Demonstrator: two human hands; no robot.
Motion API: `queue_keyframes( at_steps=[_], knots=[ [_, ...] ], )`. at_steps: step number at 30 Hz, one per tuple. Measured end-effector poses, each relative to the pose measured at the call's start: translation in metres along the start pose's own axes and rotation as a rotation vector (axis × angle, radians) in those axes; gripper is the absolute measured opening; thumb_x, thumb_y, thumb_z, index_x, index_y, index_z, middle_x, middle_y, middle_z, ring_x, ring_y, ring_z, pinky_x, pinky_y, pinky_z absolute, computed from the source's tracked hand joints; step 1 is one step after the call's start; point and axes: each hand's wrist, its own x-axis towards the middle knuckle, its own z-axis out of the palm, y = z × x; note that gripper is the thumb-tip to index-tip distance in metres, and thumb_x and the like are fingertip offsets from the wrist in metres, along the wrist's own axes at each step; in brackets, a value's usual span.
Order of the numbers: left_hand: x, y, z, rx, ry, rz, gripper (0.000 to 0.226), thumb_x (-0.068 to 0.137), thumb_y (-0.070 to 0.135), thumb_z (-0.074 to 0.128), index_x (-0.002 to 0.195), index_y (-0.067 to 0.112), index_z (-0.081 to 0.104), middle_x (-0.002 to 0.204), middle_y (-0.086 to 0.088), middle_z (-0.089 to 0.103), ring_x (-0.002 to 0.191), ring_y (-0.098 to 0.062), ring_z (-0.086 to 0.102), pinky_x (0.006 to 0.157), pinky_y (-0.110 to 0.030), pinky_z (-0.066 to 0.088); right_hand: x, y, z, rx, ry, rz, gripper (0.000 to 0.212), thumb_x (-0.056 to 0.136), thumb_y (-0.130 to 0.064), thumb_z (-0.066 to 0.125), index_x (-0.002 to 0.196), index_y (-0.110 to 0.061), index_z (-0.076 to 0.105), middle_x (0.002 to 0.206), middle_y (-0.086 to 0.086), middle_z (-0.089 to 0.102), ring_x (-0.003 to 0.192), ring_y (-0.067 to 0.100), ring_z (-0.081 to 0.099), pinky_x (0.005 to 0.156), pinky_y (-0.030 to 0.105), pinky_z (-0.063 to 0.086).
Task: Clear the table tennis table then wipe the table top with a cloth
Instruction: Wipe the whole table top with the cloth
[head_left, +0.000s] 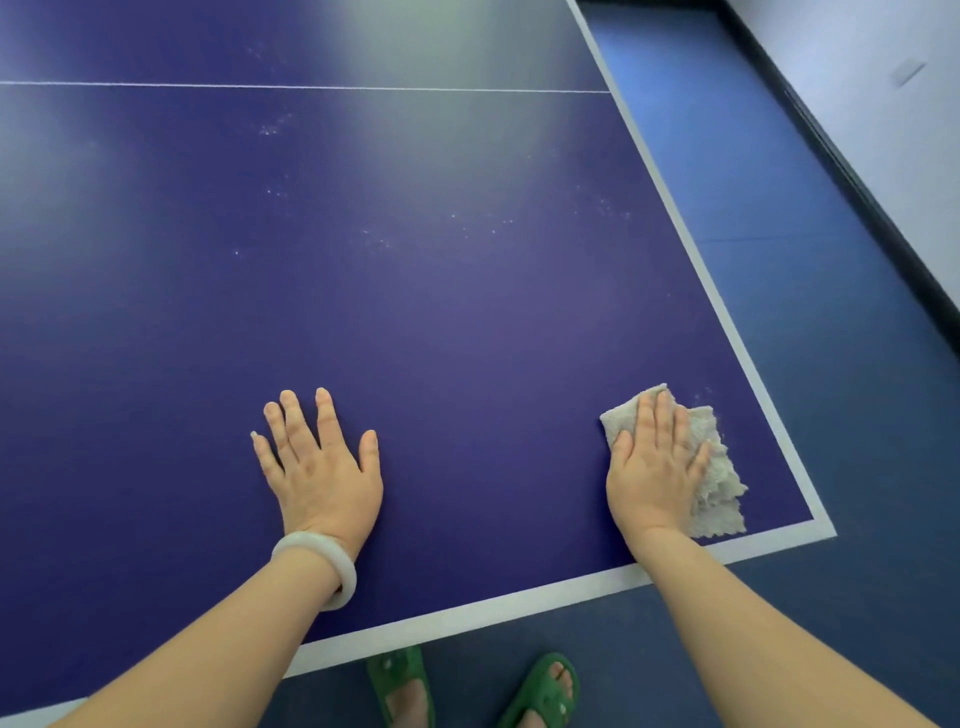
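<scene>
The dark blue table tennis table (415, 312) fills most of the view, with a white border and a thin white centre line. My right hand (655, 467) lies flat with straight fingers on a crumpled beige cloth (719, 483), pressing it onto the table top near the near right corner. My left hand (322, 467) rests flat on the bare table surface, fingers spread, with a pale bangle on the wrist. Pale dusty specks (384, 241) dot the middle of the table.
The table's right edge (691, 249) and near edge (467, 610) meet at the corner by the cloth. Beyond lies blue floor (769, 208), then a dark skirting and white wall (883, 104). My feet in green sandals (540, 691) stand below the near edge.
</scene>
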Motion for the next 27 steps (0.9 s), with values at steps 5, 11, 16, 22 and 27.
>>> queue_keyframes(
  at_steps=[5,11,16,22,27],
  knots=[
    [-0.024,0.046,-0.007,-0.335,0.068,0.339,0.056,0.097,0.014,0.055,0.149,0.007,0.037,0.157,-0.013,0.029,0.149,-0.028,0.018,0.124,-0.041,0.007,0.0,0.0,0.001,-0.011,0.004,-0.03,0.058,0.103,-0.037,0.014,0.157,-0.023,-0.003,0.165,-0.006,-0.006,0.152,0.016,-0.007,0.121,0.051,-0.006],
    [-0.048,0.158,0.036,-0.242,-0.035,0.18,0.06,0.104,0.036,0.034,0.157,0.016,0.012,0.164,-0.01,0.001,0.151,-0.025,-0.009,0.123,-0.04,-0.008,-0.006,0.019,-0.002,-0.07,-0.023,-0.364,0.058,0.103,-0.037,0.016,0.158,-0.025,-0.001,0.164,-0.008,-0.01,0.152,0.015,-0.01,0.121,0.051,-0.007],
    [-0.055,0.189,0.065,-0.037,0.047,0.025,0.066,0.102,0.046,0.021,0.157,0.015,0.002,0.164,-0.014,-0.004,0.151,-0.031,-0.011,0.122,-0.05,-0.006,-0.007,0.091,-0.01,-0.136,-0.065,-0.784,0.059,0.101,-0.034,0.027,0.157,-0.022,0.017,0.165,-0.006,0.01,0.152,0.017,0.009,0.12,0.052,0.009],
    [-0.053,0.196,0.076,0.124,0.075,-0.023,0.068,0.1,0.046,0.018,0.157,0.011,0.006,0.163,-0.018,0.004,0.151,-0.034,-0.004,0.121,-0.053,-0.001,0.077,0.164,-0.038,-0.133,-0.081,-0.462,0.064,0.094,-0.04,0.004,0.157,-0.026,0.008,0.163,-0.012,0.0,0.152,0.013,0.002,0.122,0.047,0.002],
    [-0.052,0.196,0.075,0.165,0.065,-0.043,0.067,0.1,0.046,0.017,0.157,0.012,0.005,0.164,-0.016,0.002,0.151,-0.032,-0.006,0.121,-0.052,-0.002,0.035,0.116,-0.019,-0.06,-0.018,-0.627,0.06,0.098,-0.035,0.023,0.157,-0.021,0.021,0.165,-0.005,0.01,0.152,0.018,0.008,0.12,0.054,0.008]
  ],
)
